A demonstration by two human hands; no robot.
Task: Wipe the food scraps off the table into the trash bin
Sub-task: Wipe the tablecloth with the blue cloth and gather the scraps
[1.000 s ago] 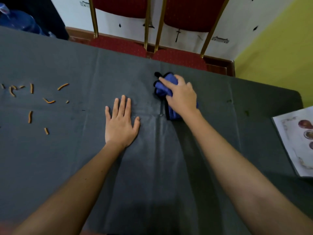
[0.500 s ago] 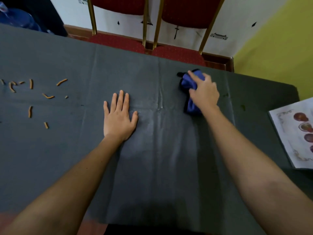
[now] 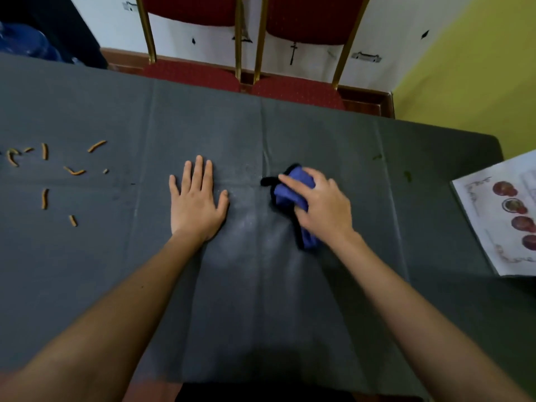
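Observation:
Several orange food scraps [image 3: 45, 198] lie scattered on the left part of the table [image 3: 87, 271], which wears a dark grey cloth. My left hand [image 3: 197, 204] rests flat on the cloth near the middle, fingers spread, holding nothing. Just right of it my right hand [image 3: 322, 207] presses down on a crumpled blue rag with a black edge [image 3: 290, 192]. The rag is well to the right of the scraps. No trash bin is in view.
A printed sheet with red pictures [image 3: 504, 216] lies at the table's right edge. Two small dark specks [image 3: 407, 175] mark the cloth right of the rag. Two red chairs with gold frames [image 3: 293, 88] stand behind the far edge. A blue water bottle [image 3: 26, 44] sits at far left.
My right hand swept the rag to the right along the far part of the table, then back left and nearer to me. The left hand stayed flat in place.

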